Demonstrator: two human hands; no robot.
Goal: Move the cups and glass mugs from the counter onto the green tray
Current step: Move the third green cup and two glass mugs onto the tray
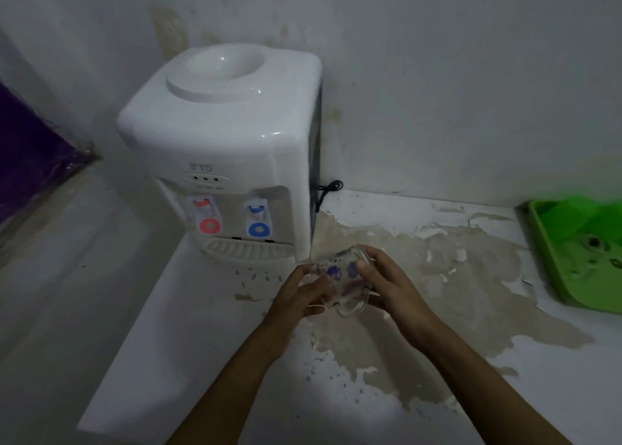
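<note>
Between the two hands, just in front of the dispenser, a clear glass mug with blue-purple flower prints (340, 276) is being cradled above the worktop (437, 327), tipped so its handle is pointing down toward the person. The left hand (299, 296) is curling its fingers against the near left side, while the right hand (387, 286) is wrapping over the far side, thumb across the top; both are closing on the glass (a two-handed hold probably suits something slippery and breakable). Behind is standing a white plastic water dispenser with red and blue taps (229, 148). Well apart to the right, the green plastic tray (552, 276) is waiting at the frame's edge.
</note>
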